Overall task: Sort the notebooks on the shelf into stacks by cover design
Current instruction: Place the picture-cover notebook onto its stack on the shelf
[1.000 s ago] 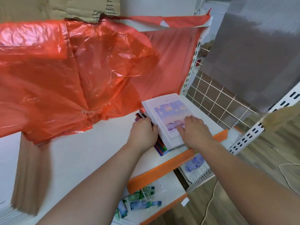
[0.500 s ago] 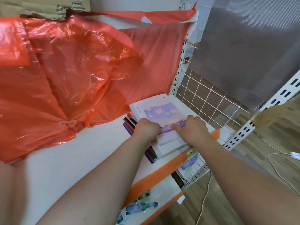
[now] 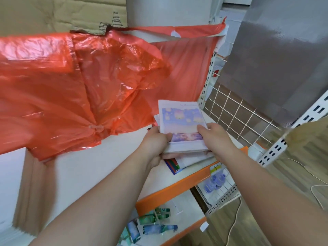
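Note:
A small stack of white notebooks (image 3: 181, 119) with a purple lantern picture on the cover is held tilted above the white shelf (image 3: 99, 166). My left hand (image 3: 154, 142) grips its near left edge, and my right hand (image 3: 216, 137) grips its near right corner. Under them, more notebooks (image 3: 174, 166) with dark blue, red and green edges still lie on the shelf near its orange front lip (image 3: 177, 189).
A crumpled orange plastic sheet (image 3: 79, 89) hangs over the shelf's back wall. A white wire grid (image 3: 236, 112) closes the right end. Green bottles (image 3: 156, 217) lie on the lower shelf, and a wire basket (image 3: 218, 189) holds blue packs. Cardboard (image 3: 53, 13) sits above.
Both hands closed on the lantern-cover notebooks and lifted them off the coloured pile, which now shows beneath. The view shifted down and right.

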The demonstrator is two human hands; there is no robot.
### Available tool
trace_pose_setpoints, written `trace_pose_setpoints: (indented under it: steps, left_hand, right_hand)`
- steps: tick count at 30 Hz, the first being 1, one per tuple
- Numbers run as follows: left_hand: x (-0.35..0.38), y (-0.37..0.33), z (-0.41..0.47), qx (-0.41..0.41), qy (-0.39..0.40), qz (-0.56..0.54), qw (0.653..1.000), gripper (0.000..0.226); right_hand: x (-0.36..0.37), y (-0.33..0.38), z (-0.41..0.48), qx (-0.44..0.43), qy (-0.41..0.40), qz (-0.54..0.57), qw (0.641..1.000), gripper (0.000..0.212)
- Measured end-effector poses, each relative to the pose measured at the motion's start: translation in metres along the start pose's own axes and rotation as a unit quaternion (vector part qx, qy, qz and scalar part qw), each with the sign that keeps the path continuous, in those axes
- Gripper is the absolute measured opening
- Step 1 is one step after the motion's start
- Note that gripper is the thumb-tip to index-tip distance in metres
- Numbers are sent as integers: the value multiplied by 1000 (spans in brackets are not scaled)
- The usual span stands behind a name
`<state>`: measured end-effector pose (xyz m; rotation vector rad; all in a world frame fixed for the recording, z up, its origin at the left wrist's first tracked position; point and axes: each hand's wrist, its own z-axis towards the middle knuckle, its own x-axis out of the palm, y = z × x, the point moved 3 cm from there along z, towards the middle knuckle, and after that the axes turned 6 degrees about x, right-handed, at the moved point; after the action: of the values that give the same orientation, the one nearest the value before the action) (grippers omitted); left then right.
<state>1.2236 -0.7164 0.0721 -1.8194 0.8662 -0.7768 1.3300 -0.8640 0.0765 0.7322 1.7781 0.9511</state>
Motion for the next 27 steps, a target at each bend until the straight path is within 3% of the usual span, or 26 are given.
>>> trace_pose_setpoints:
  steps: [4, 12, 16, 21, 27]
  left_hand:
    - [-36, -4, -30, 36, -50, 48, 997, 12]
    - [-135, -5, -111, 84, -163, 33, 982, 11]
    - [-203, -12, -163, 132, -237, 25, 962, 12]
    - [-294, -16, -232, 184, -307, 0, 934, 12]
    - [-408, 0, -313, 179, -351, -20, 919, 15]
  right_hand:
    - [32, 12, -26, -17, 51, 15, 998, 24]
    - [123, 47, -88, -81, 140, 13, 987, 18]
    - [177, 91, -139, -145, 153, 3, 978, 21]
    - [261, 133, -214, -166, 213, 30, 962, 20]
    - [358, 159, -311, -183, 236, -14, 954, 20]
